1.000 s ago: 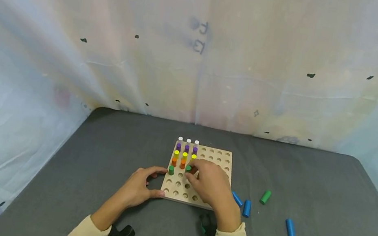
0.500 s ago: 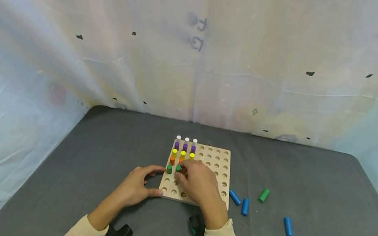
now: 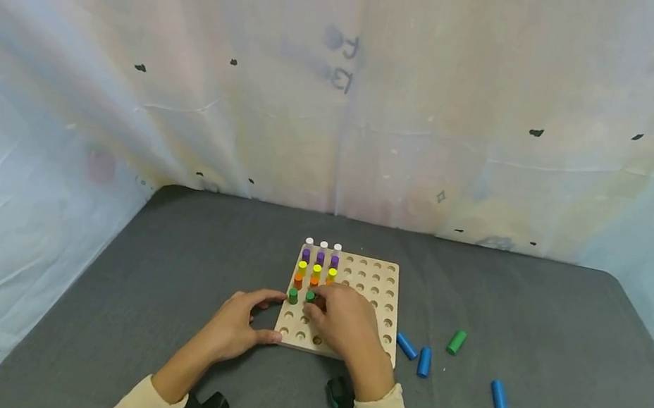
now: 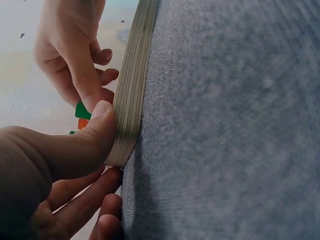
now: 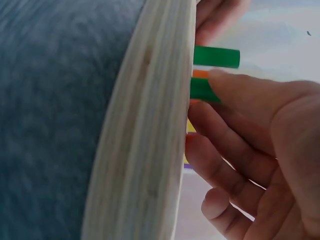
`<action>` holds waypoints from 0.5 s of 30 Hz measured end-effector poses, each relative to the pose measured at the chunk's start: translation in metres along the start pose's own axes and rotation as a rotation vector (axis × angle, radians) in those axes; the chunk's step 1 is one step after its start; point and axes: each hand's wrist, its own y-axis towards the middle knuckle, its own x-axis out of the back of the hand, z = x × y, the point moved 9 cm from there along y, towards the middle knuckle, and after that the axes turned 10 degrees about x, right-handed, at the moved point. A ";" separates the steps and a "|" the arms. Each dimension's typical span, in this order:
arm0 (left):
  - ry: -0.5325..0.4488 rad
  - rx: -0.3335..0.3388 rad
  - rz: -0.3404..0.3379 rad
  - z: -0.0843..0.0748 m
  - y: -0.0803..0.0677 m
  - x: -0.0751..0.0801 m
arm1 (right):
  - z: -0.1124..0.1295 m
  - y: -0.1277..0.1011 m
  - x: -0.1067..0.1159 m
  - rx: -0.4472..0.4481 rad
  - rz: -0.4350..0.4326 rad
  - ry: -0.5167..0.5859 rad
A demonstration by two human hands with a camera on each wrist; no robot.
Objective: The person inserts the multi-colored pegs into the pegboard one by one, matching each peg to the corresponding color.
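On the grey felt table (image 3: pixel 539 323) under pale sheeting, my right hand (image 3: pixel 347 321) pinches a green peg (image 5: pixel 202 89), plain only in my wrist view.

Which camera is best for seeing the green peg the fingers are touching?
The right wrist view: the green peg is big, standing in the board. The head view shows it tiny; the left wrist shows a sliver.

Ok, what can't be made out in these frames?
- Head: right hand covers the third orange peg and nearby holes.
- Right wrist: board edge hides how deep the green peg sits.
- Left wrist: thumb hides most pegs; left hand blurred.
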 end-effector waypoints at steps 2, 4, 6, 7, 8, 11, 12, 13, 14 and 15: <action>0.008 0.003 -0.004 -0.001 -0.001 0.000 | -0.002 -0.002 0.002 -0.015 -0.003 0.003; 0.021 0.009 -0.009 -0.003 -0.002 0.000 | -0.004 -0.005 0.006 -0.021 -0.006 0.006; 0.029 0.021 -0.007 -0.005 -0.003 0.000 | -0.008 -0.008 0.009 -0.036 -0.007 0.019; 0.025 0.034 -0.003 -0.006 -0.003 0.000 | -0.009 -0.009 0.011 -0.040 -0.006 0.025; 0.018 0.047 0.002 -0.006 -0.003 0.000 | -0.010 -0.010 0.012 -0.044 -0.004 0.030; -0.022 0.077 0.020 -0.007 -0.003 -0.002 | -0.014 -0.014 0.022 -0.053 -0.010 0.047; -0.035 0.085 0.023 -0.007 -0.002 -0.002 | -0.015 -0.016 0.025 -0.055 -0.014 0.050; -0.047 0.090 0.023 -0.006 -0.002 -0.002 | -0.016 -0.019 0.029 -0.057 -0.019 0.052; -0.055 0.091 0.023 -0.006 -0.001 -0.002 | -0.018 -0.021 0.032 -0.061 -0.024 0.054; -0.063 0.090 0.022 -0.006 0.000 -0.002 | -0.021 -0.024 0.035 -0.066 -0.028 0.057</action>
